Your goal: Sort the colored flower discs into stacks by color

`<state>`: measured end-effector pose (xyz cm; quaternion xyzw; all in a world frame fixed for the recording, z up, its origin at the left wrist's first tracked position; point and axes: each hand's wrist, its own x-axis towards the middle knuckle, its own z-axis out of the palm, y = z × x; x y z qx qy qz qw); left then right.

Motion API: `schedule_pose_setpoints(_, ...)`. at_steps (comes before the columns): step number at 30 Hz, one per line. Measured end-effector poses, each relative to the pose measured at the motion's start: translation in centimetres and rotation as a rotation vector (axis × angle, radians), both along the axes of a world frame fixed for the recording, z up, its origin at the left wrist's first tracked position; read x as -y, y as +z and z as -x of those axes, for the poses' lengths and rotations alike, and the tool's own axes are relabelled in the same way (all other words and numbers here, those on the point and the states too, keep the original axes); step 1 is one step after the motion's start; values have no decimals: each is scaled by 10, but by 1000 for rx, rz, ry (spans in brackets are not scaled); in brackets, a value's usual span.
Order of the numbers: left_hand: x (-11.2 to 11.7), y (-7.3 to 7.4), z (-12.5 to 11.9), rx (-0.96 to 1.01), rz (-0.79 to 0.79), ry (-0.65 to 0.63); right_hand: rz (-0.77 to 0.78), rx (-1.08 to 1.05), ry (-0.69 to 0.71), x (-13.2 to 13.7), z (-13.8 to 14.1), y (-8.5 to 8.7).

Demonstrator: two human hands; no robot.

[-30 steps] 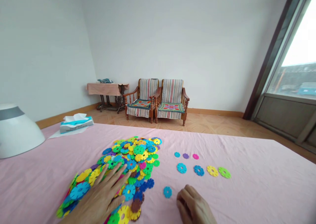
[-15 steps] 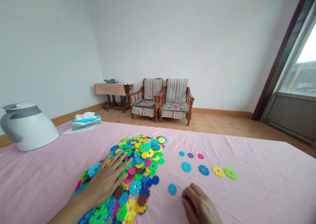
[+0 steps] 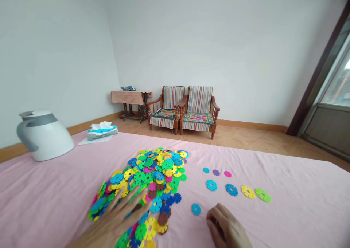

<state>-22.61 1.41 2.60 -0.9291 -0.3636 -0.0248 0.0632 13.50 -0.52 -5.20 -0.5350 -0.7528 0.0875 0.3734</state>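
Observation:
My left hand (image 3: 123,211) lies with its fingers spread over a pile of notched plastic discs (image 3: 149,175) in green, blue, yellow, pink and brown. To the right of the pile, my right hand (image 3: 228,224) rests on the cloth with its fingers curled inward; whatever they may hold is hidden. Just left of it lies a single blue disc (image 3: 196,209). Beyond that hand is a row of larger discs: a light blue disc (image 3: 211,185), a darker blue disc (image 3: 231,189), a yellow disc (image 3: 248,192) and a lime green disc (image 3: 263,195). Behind them sit a small blue disc (image 3: 206,170), a purple disc (image 3: 216,172) and a pink disc (image 3: 228,174).
A pink cloth (image 3: 300,204) covers the table. At its left stand a white and grey jug (image 3: 50,137) and a tissue box (image 3: 102,132). Across the floor are two wooden armchairs (image 3: 199,109) and a small cloth-draped table (image 3: 128,97).
My left hand has drawn back toward me across the pile, uncovering discs at its middle. The view has swung slightly left. My right hand stays curled near the single blue disc.

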Motion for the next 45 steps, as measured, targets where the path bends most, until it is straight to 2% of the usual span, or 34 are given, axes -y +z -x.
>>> schedule_pose_setpoints(3, 14, -7, -1, -29, 45, -27, -17, -14, -6, 0, 0, 0)
schedule_pose_setpoints(6, 10, -9, -9, -38, 48, -26, -20, -20, -1, 0, 0, -2)
schedule_pose_setpoints(12, -18, -7, -22, -5, -42, -22, -8, 0, -7, -1, 0, -3)
schedule_pose_setpoints(18, -49, -7, -20, 41, -48, 11, 3, 13, 9, -1, -2, -5)
schedule_pose_setpoints(22, -62, -11, -19, 83, -120, 65, 9, 20, 16, -1, -3, -5)
schedule_pose_setpoints(25, -53, -8, -31, 101, -193, 18, 13, 22, 19, -1, -3, -6)
schedule_pose_setpoints(27, -35, 1, -46, 105, -187, -91, 15, 23, 23, -1, -3, -6)
schedule_pose_setpoints(30, -3, 17, -70, 59, -80, -281, 19, 20, 25, -1, -3, -5)
schedule_pose_setpoints(32, 9, 21, -79, 79, -66, -360, 19, 14, 21, 0, -2, -3)
schedule_pose_setpoints(35, 5, 9, -74, 77, -101, -315, 6, 3, 14, 1, -1, -1)
schedule_pose_setpoints(38, -12, -11, -57, 104, -209, -243, -4, 4, 14, 1, 0, 0)
schedule_pose_setpoints(40, -21, -17, -48, 93, -270, -202, 5, 14, 10, 1, 0, 0)
schedule_pose_setpoints(42, -22, -15, -48, 106, -326, -184, 32, 30, 2, 1, -1, 2)
schedule_pose_setpoints(45, -13, -6, -66, 177, -354, -211, 101, 47, -14, 0, 0, 10)
